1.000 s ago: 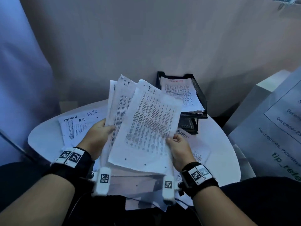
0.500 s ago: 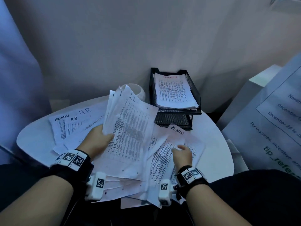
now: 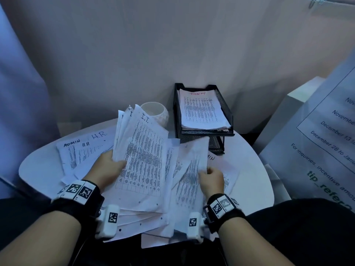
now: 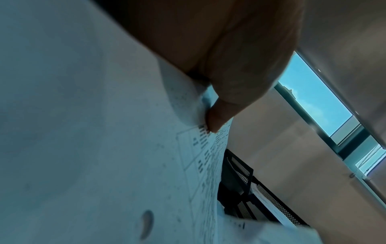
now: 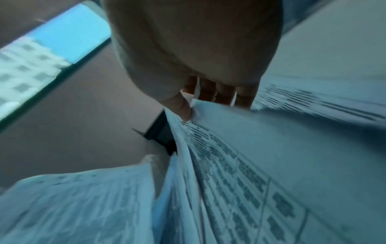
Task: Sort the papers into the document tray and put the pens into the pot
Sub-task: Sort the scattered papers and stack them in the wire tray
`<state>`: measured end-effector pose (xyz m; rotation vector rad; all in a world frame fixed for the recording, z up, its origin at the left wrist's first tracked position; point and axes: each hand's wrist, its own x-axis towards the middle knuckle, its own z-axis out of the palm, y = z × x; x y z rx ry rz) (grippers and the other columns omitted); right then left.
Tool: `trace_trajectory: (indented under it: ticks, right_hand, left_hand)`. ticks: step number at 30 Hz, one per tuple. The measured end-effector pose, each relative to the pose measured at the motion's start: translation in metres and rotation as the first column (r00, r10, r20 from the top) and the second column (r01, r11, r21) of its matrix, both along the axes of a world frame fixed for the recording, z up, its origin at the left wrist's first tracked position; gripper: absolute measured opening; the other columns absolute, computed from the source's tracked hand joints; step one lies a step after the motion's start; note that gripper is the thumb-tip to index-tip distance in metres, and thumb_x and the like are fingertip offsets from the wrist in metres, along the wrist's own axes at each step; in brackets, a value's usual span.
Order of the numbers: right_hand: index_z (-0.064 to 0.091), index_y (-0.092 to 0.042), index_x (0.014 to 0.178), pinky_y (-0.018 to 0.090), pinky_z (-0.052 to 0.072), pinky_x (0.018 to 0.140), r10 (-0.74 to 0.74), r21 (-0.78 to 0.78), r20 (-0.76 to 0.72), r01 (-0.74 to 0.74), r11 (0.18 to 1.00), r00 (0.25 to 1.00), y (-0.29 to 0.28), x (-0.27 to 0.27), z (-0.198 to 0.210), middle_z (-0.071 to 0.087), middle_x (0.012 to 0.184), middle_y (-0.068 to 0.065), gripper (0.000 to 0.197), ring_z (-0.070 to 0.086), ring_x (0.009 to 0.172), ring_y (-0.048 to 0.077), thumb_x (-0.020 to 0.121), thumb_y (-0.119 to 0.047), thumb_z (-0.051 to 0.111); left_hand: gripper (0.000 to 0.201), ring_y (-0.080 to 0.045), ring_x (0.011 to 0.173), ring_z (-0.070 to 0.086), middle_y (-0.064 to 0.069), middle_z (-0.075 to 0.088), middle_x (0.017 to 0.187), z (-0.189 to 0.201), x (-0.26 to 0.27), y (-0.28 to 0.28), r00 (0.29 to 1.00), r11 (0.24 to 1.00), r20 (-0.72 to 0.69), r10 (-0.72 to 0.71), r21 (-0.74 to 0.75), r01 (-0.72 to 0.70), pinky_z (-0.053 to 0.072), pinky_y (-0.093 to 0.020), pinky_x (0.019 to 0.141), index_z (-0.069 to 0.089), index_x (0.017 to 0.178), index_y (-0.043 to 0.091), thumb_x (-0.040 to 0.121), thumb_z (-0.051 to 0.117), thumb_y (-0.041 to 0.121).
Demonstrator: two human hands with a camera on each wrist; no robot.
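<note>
My left hand (image 3: pixel 110 168) grips a fanned stack of printed sheets marked "I.T." (image 3: pixel 143 156), thumb (image 4: pixel 217 118) pressed on the top page. My right hand (image 3: pixel 210 176) pinches the edge of another printed sheet (image 3: pixel 194 166), lifting it off the loose papers lying on the round white table (image 3: pixel 251 181). The black mesh document tray (image 3: pixel 225 108) stands at the back right with a pile of papers (image 3: pixel 201 112) in its top tier. A white ribbed pot (image 3: pixel 156 112) stands left of the tray, partly behind the stack. No pens are visible.
Sheets marked "ADMIN" and "H.R." (image 3: pixel 84 148) lie on the table's left side. A large printed poster (image 3: pixel 322 143) leans at the right, by a white block. A plain wall stands close behind the table. My dark lap borders the near edge.
My right hand let go of the I.T. stack, dropped to the loose papers and pinched up one sheet. My left hand kept the stack, tilting it left. The pot came into sight.
</note>
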<state>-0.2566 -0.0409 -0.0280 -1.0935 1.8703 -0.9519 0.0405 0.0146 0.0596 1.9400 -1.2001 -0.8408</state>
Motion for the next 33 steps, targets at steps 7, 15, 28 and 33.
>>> trace_trajectory:
  ticks: [7, 15, 28, 33]
  right_hand:
    - [0.058, -0.013, 0.080, 0.032, 0.047, 0.058, 0.246, -0.247, -0.240, -0.304, 0.920, 0.939, -0.012, -0.009, 0.095, 0.066, 0.074, 0.004, 0.017, 0.060, 0.067, 0.023, 0.096, -0.014, 0.050]
    - [0.064, -0.010, 0.090, 0.046, 0.056, 0.082, 0.237, -0.408, 0.403, -0.058, 0.911, 0.884, -0.023, -0.022, 0.142, 0.069, 0.089, 0.014, 0.010, 0.064, 0.083, 0.028, 0.095, -0.002, 0.066]
    - [0.065, -0.008, 0.114, 0.051, 0.056, 0.087, 0.118, 0.015, 0.616, -0.162, 0.987, 0.778, -0.004, 0.024, 0.049, 0.072, 0.110, 0.015, 0.018, 0.067, 0.096, 0.033, 0.101, -0.017, 0.059]
    - [0.060, -0.012, 0.124, 0.042, 0.053, 0.082, 0.126, 0.006, 0.574, -0.157, 0.988, 0.809, 0.002, 0.044, 0.044, 0.069, 0.118, 0.016, 0.027, 0.065, 0.103, 0.031, 0.097, -0.012, 0.062]
  left_hand:
    - [0.013, -0.018, 0.076, 0.064, -0.002, 0.070, 0.088, 0.002, 0.001, 0.000, 1.000, 1.000, -0.009, 0.011, -0.002, -0.011, 0.043, -0.026, 0.062, 0.067, 0.109, 0.014, 0.097, 0.063, 0.012]
    - [0.011, -0.023, 0.077, 0.064, -0.004, 0.070, 0.089, 0.009, -0.001, 0.000, 1.000, 0.998, -0.018, -0.014, -0.056, 0.013, 0.048, -0.032, 0.068, 0.066, 0.108, 0.015, 0.097, 0.064, 0.015]
    - [0.035, -0.014, 0.083, 0.073, 0.003, 0.080, 0.091, 0.023, -0.021, 0.007, 0.877, 0.987, -0.460, -0.137, -0.139, 0.082, 0.053, -0.038, 0.083, 0.071, 0.106, 0.014, 0.104, 0.051, 0.043]
    - [0.061, -0.008, 0.097, 0.073, 0.006, 0.078, 0.102, 0.020, -0.023, 0.010, 0.936, 0.964, -0.249, -0.250, -0.149, 0.218, 0.053, -0.032, 0.089, 0.068, 0.112, 0.023, 0.077, 0.070, 0.073]
